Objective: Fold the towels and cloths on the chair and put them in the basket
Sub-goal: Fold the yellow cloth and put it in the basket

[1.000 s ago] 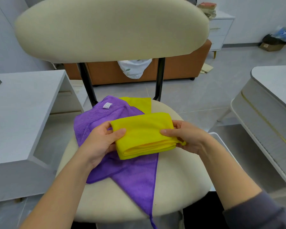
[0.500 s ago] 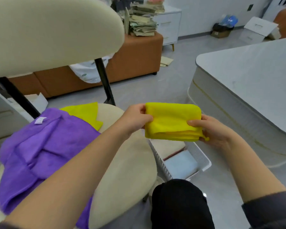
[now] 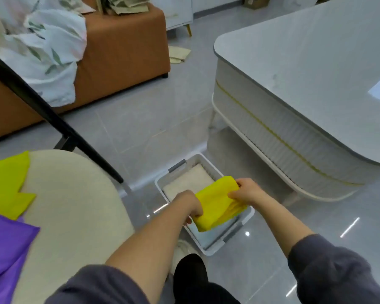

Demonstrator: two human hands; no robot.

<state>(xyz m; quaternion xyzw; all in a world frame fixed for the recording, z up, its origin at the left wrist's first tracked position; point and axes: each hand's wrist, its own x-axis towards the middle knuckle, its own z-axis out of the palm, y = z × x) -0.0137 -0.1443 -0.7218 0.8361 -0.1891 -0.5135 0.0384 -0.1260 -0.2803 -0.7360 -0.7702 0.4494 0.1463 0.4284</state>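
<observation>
Folded yellow cloth (image 3: 217,202) held over white basket (image 3: 248,218) on floor, right of chair seat (image 3: 75,205). Left hand (image 3: 188,205) grips cloth's near-left end, fingers curled round it. Right hand (image 3: 247,190) pinches far-right end, fingers clamped on fabric. Basket holds cream towel (image 3: 190,183) at far end, pale blue cloth (image 3: 208,234) at near end. Second yellow cloth (image 3: 7,183) and purple towel (image 3: 7,244) lie on seat, far left.

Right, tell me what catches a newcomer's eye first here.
The bright yellow folded cloth stands out, gripped by the left hand and right hand, over the white plastic basket on the floor. At left, a purple towel and second yellow cloth lie on the cream chair seat.
</observation>
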